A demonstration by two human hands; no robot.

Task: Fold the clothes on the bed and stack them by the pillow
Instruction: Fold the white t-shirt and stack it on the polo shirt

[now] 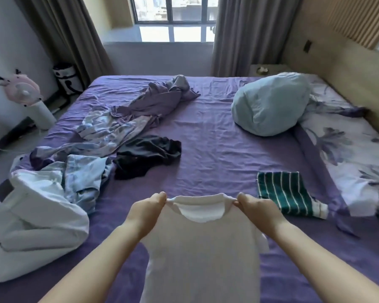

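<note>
Both hands up front over the bed [217,132], holding a white T-shirt [201,248] by the shoulders: left hand [148,207] pinches the left shoulder seam beside the collar, right hand [253,205] pinches the right one. Shirt hangs down between the forearms, collar on top, lifted off the purple sheet. Folded green-and-white striped garment [287,193] lies flat on the sheet just right of the right hand, next to the floral-print pillow [346,154] that runs along the headboard side. Light blue pillow [269,103] sits further back, touching the floral one. Unfolded stuff on the left half: black garment [147,156] mid-bed, purple and floral bedding [127,119] bunched behind it, light blue crumpled garment [85,178] and a white garment [31,211] at the left edge.
</note>
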